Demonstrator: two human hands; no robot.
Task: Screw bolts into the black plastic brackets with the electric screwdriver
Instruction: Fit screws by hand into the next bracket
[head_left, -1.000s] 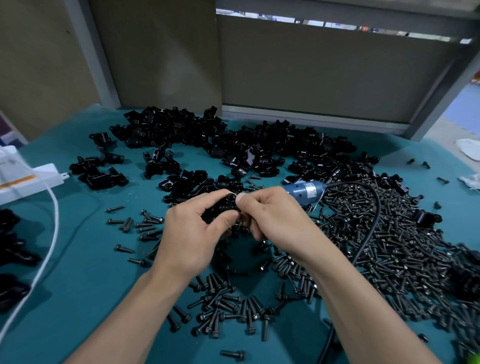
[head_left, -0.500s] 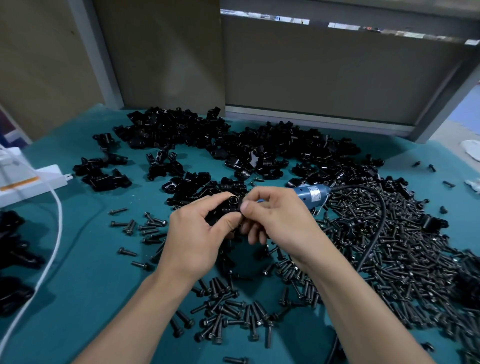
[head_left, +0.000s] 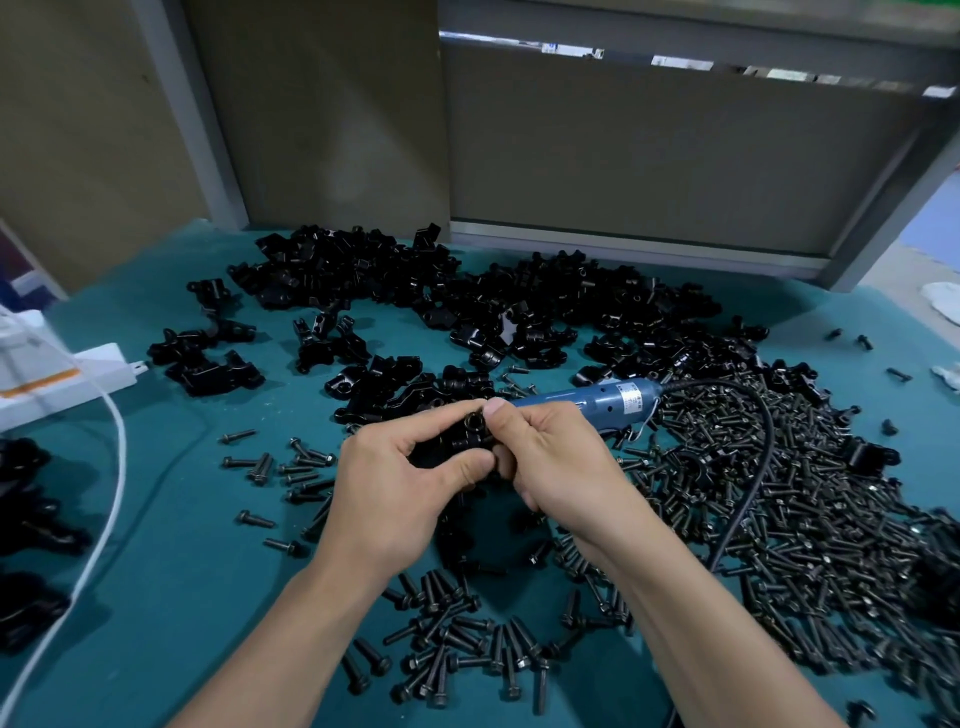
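Teal-covered desk (head_left: 171, 519), backed by brown partition panels (head_left: 623, 156) in a grey frame. Both grips meet over its middle. The left grip (head_left: 400, 488) curls thumb and fingers round one black bracket (head_left: 470, 434), held clear of the desk. The right grip (head_left: 561, 462) pinches the same bracket at its round hole, thumb on top; whether a bolt sits under the fingertips cannot be told. Judgement: a bolt is being started by hand. Best done square to the hole, a turn or two by finger so the thread catches, with the left grip stopping the bracket from twisting, before reaching for the driver. The electric screwdriver (head_left: 597, 400) lies just beyond the right grip, its black cord (head_left: 753, 457) looping off to the right. Loose bolts (head_left: 779, 493) are heaped right of the grips and on their near side; the bracket pile (head_left: 519, 312) lies beyond them. A white power strip (head_left: 62, 379) and white cable (head_left: 111, 467) sit well to the left.
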